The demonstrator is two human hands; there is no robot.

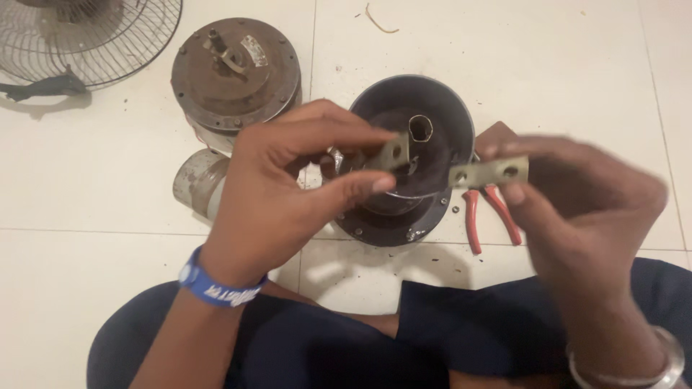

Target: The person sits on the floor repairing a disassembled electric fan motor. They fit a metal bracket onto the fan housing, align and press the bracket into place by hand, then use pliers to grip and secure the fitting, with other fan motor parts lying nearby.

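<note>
Pinching a drilled metal strip, left hand, right hand gripping another strip, above dark motor housing holding a central tube

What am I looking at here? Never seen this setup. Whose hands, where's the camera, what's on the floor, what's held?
There is no machine: a seated person works with two bare hands, and the one picture comes from a camera on their head, looking down past their knees at a white tiled floor.

The left hand, with a blue wristband, pinches a small flat metal strip with a hole in it. The right hand, with a metal bangle, holds a similar strip with two holes; it is slightly blurred.

Below the hands stands a dark round motor housing, open at the top, with a tube in its middle. Beside it lie red-handled pliers. Further left sit a rusty round motor part, a grey cylinder and a wire fan guard.
</note>
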